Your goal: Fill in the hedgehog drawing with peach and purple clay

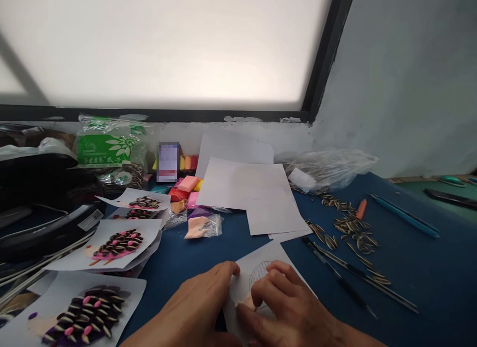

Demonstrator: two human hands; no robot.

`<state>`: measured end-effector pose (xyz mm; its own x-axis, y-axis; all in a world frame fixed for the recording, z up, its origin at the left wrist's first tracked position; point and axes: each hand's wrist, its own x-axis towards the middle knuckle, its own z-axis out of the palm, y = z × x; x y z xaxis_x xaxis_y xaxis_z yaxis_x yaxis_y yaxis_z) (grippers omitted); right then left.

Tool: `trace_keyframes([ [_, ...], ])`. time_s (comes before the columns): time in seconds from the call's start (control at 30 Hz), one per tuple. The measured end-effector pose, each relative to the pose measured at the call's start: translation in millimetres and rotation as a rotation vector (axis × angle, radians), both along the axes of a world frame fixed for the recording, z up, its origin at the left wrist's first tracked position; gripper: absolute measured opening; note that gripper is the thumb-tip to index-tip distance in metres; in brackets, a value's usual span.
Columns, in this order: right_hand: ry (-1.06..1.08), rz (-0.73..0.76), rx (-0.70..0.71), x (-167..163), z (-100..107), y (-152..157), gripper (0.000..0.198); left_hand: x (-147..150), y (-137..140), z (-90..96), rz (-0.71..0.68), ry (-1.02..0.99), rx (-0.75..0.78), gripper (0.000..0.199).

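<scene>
A white sheet of paper [253, 260] lies in front of me, with a round pencil outline [260, 272] filled with small marks. A piece of peach-coloured modelling clay [249, 302] sits on it beside the outline, partly hidden by my fingers. My right hand [286, 300] is bent over the sheet, thumb and fingers closed in at the clay. Along the sheet's left edge rests my left hand [203, 297], fingers stretched out and touching the paper; its thumb is mostly hidden.
Left, papers bear hedgehog pictures [117, 245] of clay and sunflower seeds. Behind are clay packets [186, 188], a phone [167, 162], a green seed bag [112, 145] and blank sheets [242, 183]. Right are loose seeds [357, 232], an orange clay stick [361, 209], a pen [339, 277] and tweezers [406, 215].
</scene>
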<state>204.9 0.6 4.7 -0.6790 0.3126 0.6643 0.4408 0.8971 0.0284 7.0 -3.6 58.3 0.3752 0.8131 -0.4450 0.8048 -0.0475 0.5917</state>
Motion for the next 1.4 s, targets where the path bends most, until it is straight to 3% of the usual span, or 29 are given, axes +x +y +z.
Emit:
trace_keyframes([
  [0.13, -0.068, -0.019, 0.019, -2.8, -1.7, -2.3, 0.022, -0.5, -3.8, -7.1, 0.07, -0.034, 0.092, 0.067],
  [0.47, -0.158, -0.027, -0.019, -3.1, -6.2, 2.2, 0.031, -6.4, 0.1, -19.6, -0.002, -0.059, 0.094, 0.067],
  [0.8, -0.1, -0.035, 0.019, -0.2, -4.7, 1.4, 0.033, -4.1, -1.1, -14.1, -0.012, -0.042, 0.08, 0.056],
  [1.4, -0.038, 0.002, 0.009, 0.2, -8.9, 4.1, 0.026, -5.7, 0.0, -16.4, -0.017, -0.03, 0.064, 0.062],
])
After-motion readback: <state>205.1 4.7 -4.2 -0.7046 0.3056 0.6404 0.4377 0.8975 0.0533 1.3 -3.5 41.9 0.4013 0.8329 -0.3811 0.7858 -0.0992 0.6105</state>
